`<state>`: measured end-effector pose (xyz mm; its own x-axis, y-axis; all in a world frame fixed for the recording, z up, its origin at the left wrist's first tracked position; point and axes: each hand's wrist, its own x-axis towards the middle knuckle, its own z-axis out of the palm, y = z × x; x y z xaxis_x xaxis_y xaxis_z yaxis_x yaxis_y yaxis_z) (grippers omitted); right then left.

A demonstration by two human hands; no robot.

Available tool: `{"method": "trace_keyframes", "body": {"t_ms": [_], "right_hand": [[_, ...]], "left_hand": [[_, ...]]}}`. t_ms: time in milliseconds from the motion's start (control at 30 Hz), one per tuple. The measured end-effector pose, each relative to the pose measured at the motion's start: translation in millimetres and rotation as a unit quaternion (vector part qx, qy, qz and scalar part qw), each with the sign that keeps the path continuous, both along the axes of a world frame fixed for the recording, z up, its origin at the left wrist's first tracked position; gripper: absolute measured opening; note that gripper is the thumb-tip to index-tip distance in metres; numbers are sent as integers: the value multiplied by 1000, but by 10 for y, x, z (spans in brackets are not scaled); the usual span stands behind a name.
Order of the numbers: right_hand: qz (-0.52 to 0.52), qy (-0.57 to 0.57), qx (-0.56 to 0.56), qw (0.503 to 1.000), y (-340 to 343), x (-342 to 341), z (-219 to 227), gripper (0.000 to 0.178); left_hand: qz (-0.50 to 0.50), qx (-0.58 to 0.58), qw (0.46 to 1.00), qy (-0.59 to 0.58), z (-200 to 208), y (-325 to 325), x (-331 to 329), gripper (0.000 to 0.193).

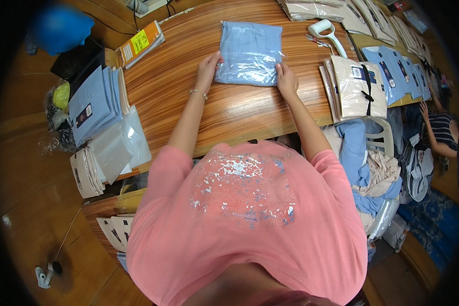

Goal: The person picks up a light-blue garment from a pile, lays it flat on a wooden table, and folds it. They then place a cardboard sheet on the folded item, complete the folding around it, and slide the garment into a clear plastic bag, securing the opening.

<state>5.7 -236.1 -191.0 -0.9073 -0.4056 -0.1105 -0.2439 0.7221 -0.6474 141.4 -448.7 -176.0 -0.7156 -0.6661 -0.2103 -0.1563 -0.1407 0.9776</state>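
Note:
A folded light-blue garment in a shiny see-through plastic bag (250, 53) lies on the wood-grain table in front of me. My left hand (207, 70) grips its left edge, with a beaded bracelet on the wrist. On the opposite side, near the lower right corner, my right hand (287, 79) pinches the bag with the thumb on top. The fingertips beneath the bag are hidden. Both forearms reach forward across the wooden table (171, 76).
To the right are a white lint roller (327, 31), small scissors (316, 41) and a stack of bagged beige garments (354, 86). Bagged blue garments (94, 107) and transparent sleeves (120, 145) line the left edge. A chair (380, 133) holds loose cloth. Another person (441, 127) sits far right.

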Motion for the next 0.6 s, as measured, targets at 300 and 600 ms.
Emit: {"method": "trace_keyframes", "body": {"t_ms": [300, 600], "right_hand": [[-18, 1, -45, 999, -17, -47, -47, 35], [-60, -93, -164, 980, -149, -316, -222, 31]], "left_hand": [[70, -318, 945, -32, -231, -48, -391, 28], [64, -379, 920, -80, -173, 4, -405, 26]]}}
